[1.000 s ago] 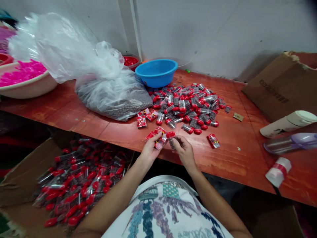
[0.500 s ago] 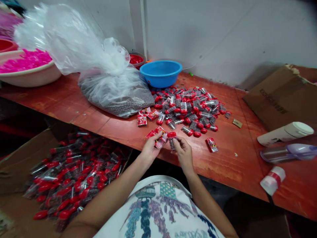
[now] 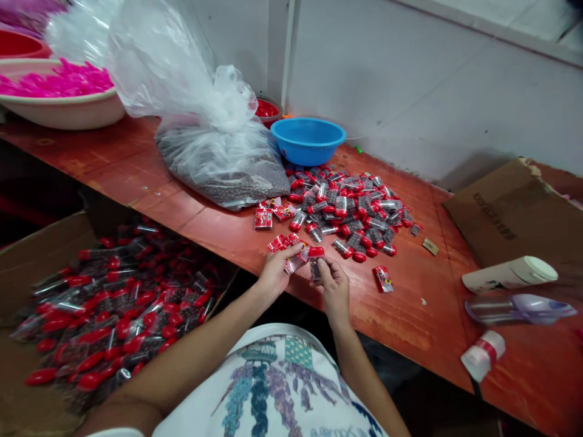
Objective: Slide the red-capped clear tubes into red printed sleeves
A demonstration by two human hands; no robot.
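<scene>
My left hand [image 3: 274, 273] pinches a small clear-and-red printed wrapper [image 3: 297, 261] near the table's front edge. Just beside it, my right hand [image 3: 336, 287] is closed on a small clear bottle [image 3: 316, 267] with a red cap, filled with dark beads. The bottle is upright, close against the wrapper; I cannot tell whether they touch. Several flat red wrappers [image 3: 279, 243] lie just beyond my left hand. Behind both hands spreads a pile of similar red-capped bottles [image 3: 350, 209]. A single red-printed piece [image 3: 383, 279] lies to the right.
A knotted plastic bag of dark beads [image 3: 228, 167] and a blue basin [image 3: 308, 139] stand behind. At left are a bowl [image 3: 68, 115] of pink pieces and, lower, a carton [image 3: 40, 249] of red-capped bottles. A white flask [image 3: 505, 274] and cardboard box [image 3: 492, 212] are at right.
The camera view has turned slightly, shifting the scene. My hands keep hold of the wrapper and the bottle, with little movement between them.
</scene>
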